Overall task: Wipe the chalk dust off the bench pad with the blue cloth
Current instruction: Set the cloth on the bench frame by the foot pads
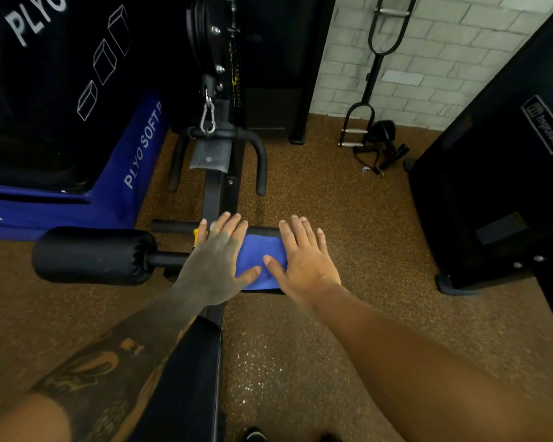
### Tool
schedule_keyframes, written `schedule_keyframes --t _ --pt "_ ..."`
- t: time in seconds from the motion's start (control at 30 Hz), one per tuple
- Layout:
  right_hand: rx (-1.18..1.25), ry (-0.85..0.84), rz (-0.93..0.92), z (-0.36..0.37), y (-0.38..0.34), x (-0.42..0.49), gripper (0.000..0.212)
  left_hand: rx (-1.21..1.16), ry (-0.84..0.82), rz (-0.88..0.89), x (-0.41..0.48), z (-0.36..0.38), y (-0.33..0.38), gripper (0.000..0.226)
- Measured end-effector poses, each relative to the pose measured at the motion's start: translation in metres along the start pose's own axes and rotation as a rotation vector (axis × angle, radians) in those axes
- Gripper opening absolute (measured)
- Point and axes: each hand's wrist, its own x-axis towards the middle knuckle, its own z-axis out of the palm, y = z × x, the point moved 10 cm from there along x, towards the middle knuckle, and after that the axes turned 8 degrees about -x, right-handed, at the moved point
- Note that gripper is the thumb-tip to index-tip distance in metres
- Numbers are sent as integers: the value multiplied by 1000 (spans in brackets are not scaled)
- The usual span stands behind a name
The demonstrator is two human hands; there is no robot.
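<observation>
The blue cloth (258, 261) lies spread flat on a small black bench pad (262, 231), its long axis running roughly from near me toward the far edge of the pad, tilted slightly to the right. I see my left hand (216, 266) pressed flat on the cloth's left side, fingers stretched out and pointing away from me, and my right hand (304, 261) laid flat on its right side the same way; neither grip is closed, both palms simply bear down with the thumbs nearly meeting over the middle of the cloth. A strip of bare pad shows past the cloth's far edge. To the left sits a black foam roller (93, 255) on its bar. The speckled rubber floor (348, 202) surrounds the frame, with white flecks near my side.
</observation>
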Motion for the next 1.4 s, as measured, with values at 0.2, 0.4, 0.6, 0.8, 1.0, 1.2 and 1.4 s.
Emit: schedule_keyframes --t 0.2,0.4,0.6,0.8,1.0,1.2,1.4 --pt "-81 250 -112 -145 2 30 85 164 249 74 39 -150 38 79" --pt "-166 535 -153 -354 0 32 84 317 458 165 71 -334 112 80" --pt "-223 709 -167 -533 8 -8 87 484 637 199 74 -500 188 80" --pt "-323 846 -177 -659 10 -55 91 633 791 227 56 -618 254 81" --pt "-362 975 -188 -728 9 -96 92 753 849 263 41 -675 302 80" --pt "-360 1040 -200 -765 13 -121 90 800 889 293 36 -696 331 80" --pt "-365 1081 -204 -780 19 -128 89 813 919 315 40 -708 349 79"
